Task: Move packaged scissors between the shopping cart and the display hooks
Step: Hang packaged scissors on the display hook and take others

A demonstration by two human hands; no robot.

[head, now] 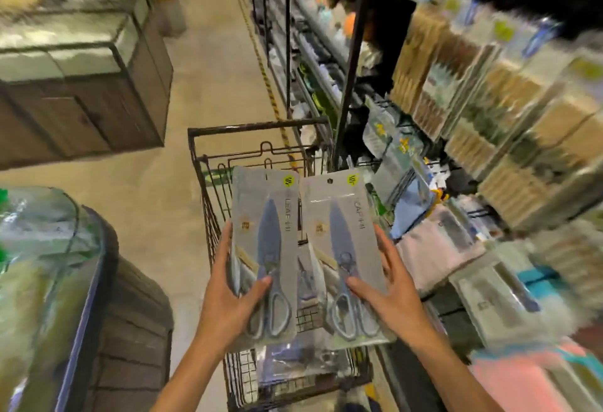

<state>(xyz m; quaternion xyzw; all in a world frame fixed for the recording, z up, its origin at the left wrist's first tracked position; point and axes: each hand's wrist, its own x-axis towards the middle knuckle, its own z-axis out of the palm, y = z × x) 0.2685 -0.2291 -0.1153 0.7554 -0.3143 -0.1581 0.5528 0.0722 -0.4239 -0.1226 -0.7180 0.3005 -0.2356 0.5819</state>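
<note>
Both hands are up over the shopping cart [208, 163], each one gripping a pack of scissors. Left hand [235, 300] is closing around the lower left edge of the left scissors pack [265, 248]: thumb is lying across the front near the scissor pivot, the other fingers are wrapping behind. It looks like there is a second pack stacked behind this one, but the edges are blurring together so I can't say for sure. Right hand [388, 294] is clamping the right scissors pack [346, 255] the same way from its right side, thumb pressing the front just above the handle loops, fingers spread along the pack's right edge and going behind. The two packs are sitting side by side, upright with the blades pointing up and hang holes at the top, inner edges nearly touching. Each is showing a yellow-green round logo near the top. Both are hanging in the air above the cart's wire basket, not resting in it. More clear-wrapped packs [303, 369] are lying at the bottom of the cart below the hands. The cart is standing in the aisle right beside the display rack [489, 137] on the right, which is carrying rows of bagged goods; that side is motion-blurred.
</note>
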